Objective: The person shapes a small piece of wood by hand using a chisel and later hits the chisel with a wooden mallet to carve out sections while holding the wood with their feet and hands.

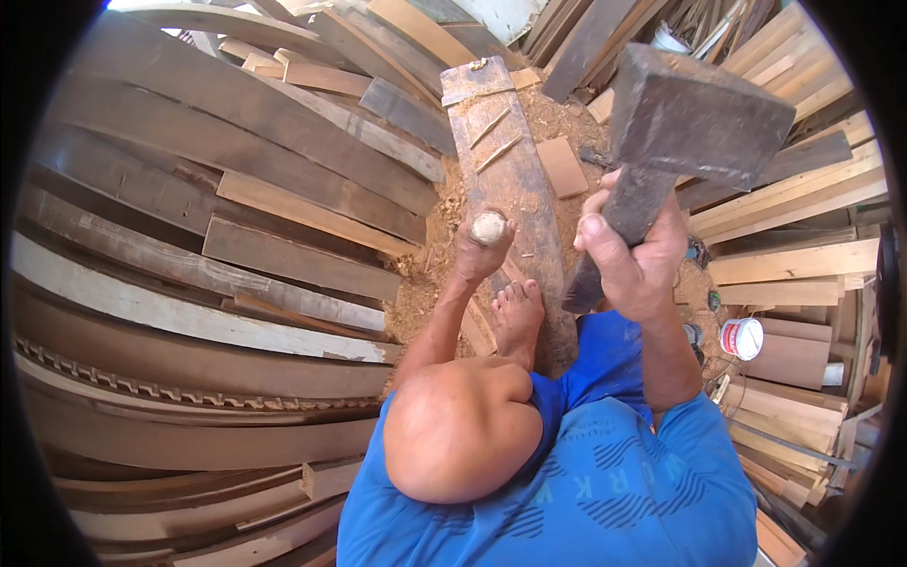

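My right hand (pixel 642 265) is wrapped round the handle of a dark wooden mallet (pixel 699 118), raised high with its block head uppermost. In my left hand (pixel 480 257) a chisel (pixel 488 228) stands upright; only the pale, round butt of its handle shows, and its blade is hidden beneath the fist. The mallet head is apart from the chisel, up to its right. Below both hands lies a long worn plank bench (pixel 534 213) strewn with shavings. My bare foot (pixel 518 317) rests on it, beside a light strip of wood (pixel 478 331) partly covered by the foot and left arm.
Two thin sticks (pixel 499 154) lie on the bench's far part, and a small flat board (pixel 561 167) beside it. Stacked planks (pixel 302 255) crowd the left; lighter boards (pixel 794 260) are piled right. A white bucket (pixel 742 338) stands at the right. Sawdust (pixel 557 118) covers the floor.
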Available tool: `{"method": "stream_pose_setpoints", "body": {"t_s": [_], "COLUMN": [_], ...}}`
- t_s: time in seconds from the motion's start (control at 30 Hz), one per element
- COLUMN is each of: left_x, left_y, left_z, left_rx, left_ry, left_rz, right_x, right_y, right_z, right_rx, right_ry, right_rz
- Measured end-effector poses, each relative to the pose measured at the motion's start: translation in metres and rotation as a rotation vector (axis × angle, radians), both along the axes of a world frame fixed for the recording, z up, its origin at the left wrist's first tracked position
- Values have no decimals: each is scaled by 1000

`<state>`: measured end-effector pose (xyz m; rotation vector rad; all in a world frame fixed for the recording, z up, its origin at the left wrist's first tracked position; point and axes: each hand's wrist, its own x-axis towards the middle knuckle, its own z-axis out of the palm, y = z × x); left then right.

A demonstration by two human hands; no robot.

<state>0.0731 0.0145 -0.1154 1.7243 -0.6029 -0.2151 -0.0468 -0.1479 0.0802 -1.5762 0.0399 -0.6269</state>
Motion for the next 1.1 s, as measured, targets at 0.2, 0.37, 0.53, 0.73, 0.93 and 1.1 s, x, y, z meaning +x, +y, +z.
{"method": "stream_pose_setpoints", "body": {"t_s": [0.2, 0.37, 0.53, 0.73, 0.93, 1.1], "left_x": [3, 6, 4, 8, 17, 31], "left_y": [1, 8, 0, 14, 4, -9], "left_z": [1, -7, -17, -13, 2, -22], "left_rx": [33, 53, -89, 135, 85, 13], "left_ry": [-8, -47, 3, 21, 10, -13], "left_rz": [-37, -17, -24, -118, -245, 421], "right_x": [18, 28, 29, 28, 29, 45], "right_y": [-1, 7, -7, -18, -26, -19], "right_z": [21, 40, -35, -53, -149, -227], "right_rx": [66, 26, -1044, -986, -448, -177], "right_ry": [-408, -504, 279, 619, 634, 1029], "right_rz": [-141, -156, 151, 170, 112, 241]}}
